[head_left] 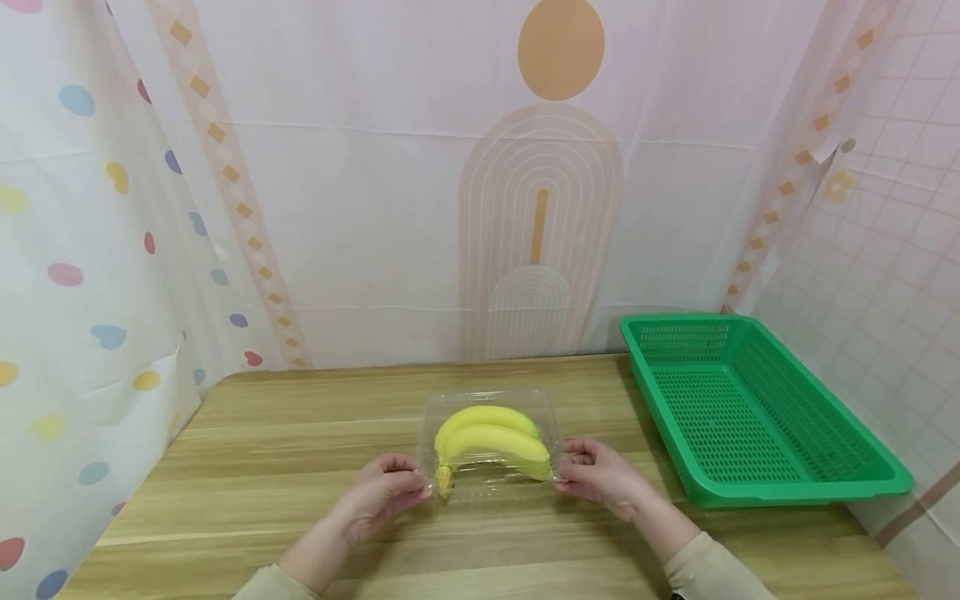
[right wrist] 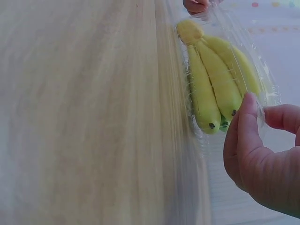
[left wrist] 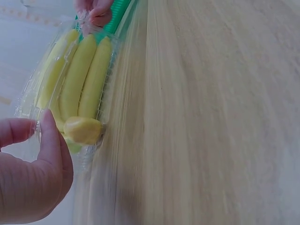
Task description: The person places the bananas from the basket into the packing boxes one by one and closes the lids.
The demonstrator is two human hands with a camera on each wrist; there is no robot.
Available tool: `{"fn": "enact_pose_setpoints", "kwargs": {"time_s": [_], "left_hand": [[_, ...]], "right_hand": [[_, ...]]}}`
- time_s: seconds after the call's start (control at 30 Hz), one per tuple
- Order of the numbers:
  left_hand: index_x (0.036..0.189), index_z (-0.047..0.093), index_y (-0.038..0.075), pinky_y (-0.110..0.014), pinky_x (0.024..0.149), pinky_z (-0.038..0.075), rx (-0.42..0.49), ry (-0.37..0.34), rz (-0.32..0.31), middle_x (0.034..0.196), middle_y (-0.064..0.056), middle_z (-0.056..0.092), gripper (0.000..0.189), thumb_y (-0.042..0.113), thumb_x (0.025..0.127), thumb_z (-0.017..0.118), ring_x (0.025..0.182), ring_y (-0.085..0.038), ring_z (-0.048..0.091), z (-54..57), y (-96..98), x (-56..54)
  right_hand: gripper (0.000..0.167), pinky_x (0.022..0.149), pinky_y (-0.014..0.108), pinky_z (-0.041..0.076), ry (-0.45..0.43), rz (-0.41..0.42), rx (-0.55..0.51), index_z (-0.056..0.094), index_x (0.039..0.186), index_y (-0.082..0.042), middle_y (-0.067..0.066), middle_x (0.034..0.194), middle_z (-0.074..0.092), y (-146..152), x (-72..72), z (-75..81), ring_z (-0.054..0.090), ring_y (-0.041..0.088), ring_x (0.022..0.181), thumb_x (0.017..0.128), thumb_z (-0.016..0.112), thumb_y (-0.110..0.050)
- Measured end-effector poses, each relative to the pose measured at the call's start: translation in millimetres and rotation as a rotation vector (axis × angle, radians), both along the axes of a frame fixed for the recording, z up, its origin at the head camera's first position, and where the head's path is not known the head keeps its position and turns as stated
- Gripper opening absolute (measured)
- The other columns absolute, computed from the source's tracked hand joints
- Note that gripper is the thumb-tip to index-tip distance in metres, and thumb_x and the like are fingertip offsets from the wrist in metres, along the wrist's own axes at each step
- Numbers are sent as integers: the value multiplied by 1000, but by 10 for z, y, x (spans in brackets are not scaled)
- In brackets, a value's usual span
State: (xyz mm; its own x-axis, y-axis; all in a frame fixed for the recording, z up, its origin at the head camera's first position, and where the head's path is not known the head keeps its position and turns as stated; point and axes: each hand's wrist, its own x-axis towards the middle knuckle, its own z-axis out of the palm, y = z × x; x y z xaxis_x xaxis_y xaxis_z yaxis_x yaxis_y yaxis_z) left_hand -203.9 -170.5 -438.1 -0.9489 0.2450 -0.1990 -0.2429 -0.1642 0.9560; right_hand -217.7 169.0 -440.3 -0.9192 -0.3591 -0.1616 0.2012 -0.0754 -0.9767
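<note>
A clear plastic clamshell box (head_left: 487,493) sits on the wooden table in front of me, its lid lying over a bunch of yellow bananas (head_left: 498,439). At the box's left front corner, my left hand (head_left: 382,497) pinches the rim between thumb and fingers. My right hand (head_left: 600,477) pinches the rim on the opposite side in the same way. In the left wrist view, the bananas' thick stem end (left wrist: 83,130) lies close to the left hand. Dark banana tips (right wrist: 212,125) point toward the right hand in the right wrist view.
A green plastic basket (head_left: 802,492) with slotted walls stands at the table's right side, beyond my right hand. The wooden table (head_left: 300,433) extends to both sides of the box. Patterned curtains (head_left: 375,208) hang behind the table and along both sides.
</note>
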Motion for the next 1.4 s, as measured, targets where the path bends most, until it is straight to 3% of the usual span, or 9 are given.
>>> {"fn": "enact_pose_setpoints", "kwargs": {"time_s": [0.77,1.13,1.4], "left_hand": [[104,46,-8,-25,79,59,25,-7,44,93,-9,51,22,-12,85,58,81,-15,62,4,36,14],[104,45,-9,-24,76,59,15,-9,99,91,-9,52,26,-14,82,58,78,-15,61,19,64,8],[108,42,-11,-23,70,59,-40,-14,173,88,-11,52,31,-18,81,54,75,-16,60,-5,116,-2]], "right_hand": [[48,80,27,59,5,-46,6,33,130,20,9,97,45,-47,-4,-5,57,16,84,89,57,11],[47,77,26,58,23,-57,36,34,129,20,11,98,47,-89,-45,7,57,17,83,88,56,11],[46,76,26,59,22,-81,45,35,127,18,10,96,45,-114,-81,-4,56,17,82,85,54,15]]}}
